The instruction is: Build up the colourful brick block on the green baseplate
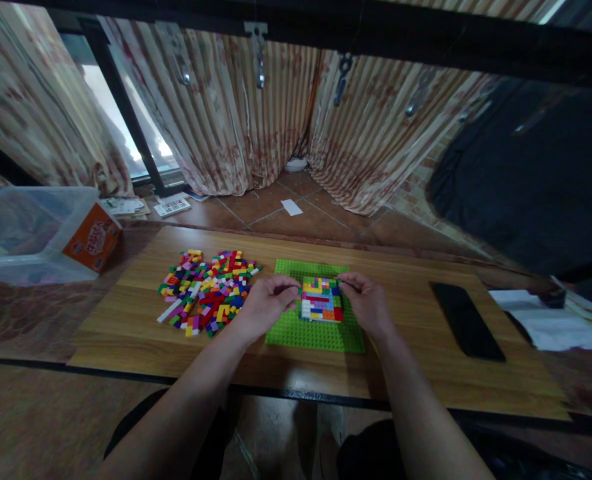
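A green baseplate (321,333) lies on the wooden table (406,373). On it stands a square block of coloured bricks (321,301). My left hand (266,307) rests at the block's left edge, fingers curled and pinched against its upper left corner. My right hand (366,303) is at the block's right edge, fingers pinched at the upper right corner. Whether either hand holds a separate brick is hidden. A heap of loose coloured bricks (206,290) lies to the left of my left hand.
A black phone (466,320) lies on the table's right side, white paper (546,320) beyond it. A clear plastic bin (26,233) with an orange box (93,237) stands at far left. Curtains and tiled floor lie behind the table.
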The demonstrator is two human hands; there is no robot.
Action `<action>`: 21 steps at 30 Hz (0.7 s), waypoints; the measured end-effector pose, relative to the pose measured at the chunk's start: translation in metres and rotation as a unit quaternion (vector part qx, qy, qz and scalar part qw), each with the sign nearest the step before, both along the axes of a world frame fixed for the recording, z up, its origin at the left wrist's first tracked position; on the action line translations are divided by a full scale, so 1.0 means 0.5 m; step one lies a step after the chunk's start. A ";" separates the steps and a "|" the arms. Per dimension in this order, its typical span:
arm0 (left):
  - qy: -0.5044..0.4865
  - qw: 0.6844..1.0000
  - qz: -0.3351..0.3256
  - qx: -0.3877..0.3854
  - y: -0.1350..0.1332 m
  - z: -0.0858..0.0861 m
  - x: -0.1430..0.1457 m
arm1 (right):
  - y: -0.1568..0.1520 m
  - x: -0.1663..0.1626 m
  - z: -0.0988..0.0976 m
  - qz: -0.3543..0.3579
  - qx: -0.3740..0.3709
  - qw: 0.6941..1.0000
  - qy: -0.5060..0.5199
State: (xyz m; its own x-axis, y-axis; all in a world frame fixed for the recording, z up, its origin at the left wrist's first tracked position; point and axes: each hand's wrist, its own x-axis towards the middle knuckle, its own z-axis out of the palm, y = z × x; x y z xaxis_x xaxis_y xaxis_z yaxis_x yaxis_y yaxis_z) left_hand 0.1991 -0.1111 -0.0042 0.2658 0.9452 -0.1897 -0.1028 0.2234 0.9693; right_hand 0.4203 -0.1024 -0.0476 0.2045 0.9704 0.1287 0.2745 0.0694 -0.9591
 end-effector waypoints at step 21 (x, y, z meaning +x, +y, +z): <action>0.044 0.997 -0.024 0.053 0.007 -0.032 0.001 | 0.008 0.006 -0.001 -0.018 -0.038 0.999 0.028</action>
